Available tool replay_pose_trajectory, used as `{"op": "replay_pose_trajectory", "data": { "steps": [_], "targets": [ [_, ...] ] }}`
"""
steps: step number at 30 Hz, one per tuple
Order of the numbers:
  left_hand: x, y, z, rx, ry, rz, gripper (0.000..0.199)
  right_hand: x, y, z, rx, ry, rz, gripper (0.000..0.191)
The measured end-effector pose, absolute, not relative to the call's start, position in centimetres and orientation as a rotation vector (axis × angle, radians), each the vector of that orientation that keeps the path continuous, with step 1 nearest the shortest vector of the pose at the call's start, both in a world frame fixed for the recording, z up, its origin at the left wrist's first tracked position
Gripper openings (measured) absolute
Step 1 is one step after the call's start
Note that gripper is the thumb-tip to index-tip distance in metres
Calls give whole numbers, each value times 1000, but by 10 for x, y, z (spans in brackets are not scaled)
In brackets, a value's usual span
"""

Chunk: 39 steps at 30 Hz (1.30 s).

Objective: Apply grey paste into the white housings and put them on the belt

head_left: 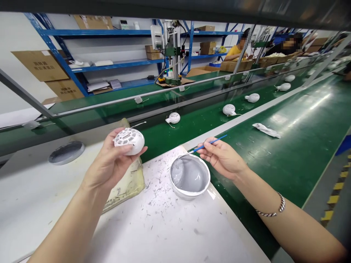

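My left hand (pixel 109 157) holds a round white perforated plastic housing (pixel 129 141), with a thin wire trailing from it. My right hand (pixel 222 157) pinches a thin blue-handled paintbrush (pixel 204 147). The brush tip reaches the rim of a white bowl (pixel 189 195) that stands on the white work board (pixel 164 226) between my hands. Grey glossy paste (pixel 190 174) fills the bowl and coats its inner wall. The bristles are hard to make out at the rim.
A stained beige cloth (pixel 131 182) lies beside the bowl, and a round grey-smeared dish (pixel 66 152) sits to the left. Green conveyor belts (pixel 285 146) carry several similar white housings. Beyond stand a clear partition, blue shelving with cardboard boxes, and co-workers at the far end.
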State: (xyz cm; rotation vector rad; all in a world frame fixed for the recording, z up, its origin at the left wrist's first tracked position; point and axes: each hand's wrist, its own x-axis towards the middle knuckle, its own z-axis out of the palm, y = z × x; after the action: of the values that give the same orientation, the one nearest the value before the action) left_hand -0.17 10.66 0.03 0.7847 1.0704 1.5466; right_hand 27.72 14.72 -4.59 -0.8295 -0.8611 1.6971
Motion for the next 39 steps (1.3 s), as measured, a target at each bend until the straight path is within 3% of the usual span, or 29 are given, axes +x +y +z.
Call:
{"op": "replay_pose_trajectory", "data": {
  "steps": [11,21,29,39],
  "targets": [
    [16,65,-11,1096,1074,1297,70,285,149,-46,-736,-978,1662,20],
    [34,56,2,818,1106,1278,32,279,146,-42,-798,-891,1655,30],
    [29,58,-4,724,1056,1242,26,271,139,-29,-751,-947,1611,30],
    [45,44,-3,721,965,1082,23,250,101,-13,-559,-1286,1295,19]
  ]
}}
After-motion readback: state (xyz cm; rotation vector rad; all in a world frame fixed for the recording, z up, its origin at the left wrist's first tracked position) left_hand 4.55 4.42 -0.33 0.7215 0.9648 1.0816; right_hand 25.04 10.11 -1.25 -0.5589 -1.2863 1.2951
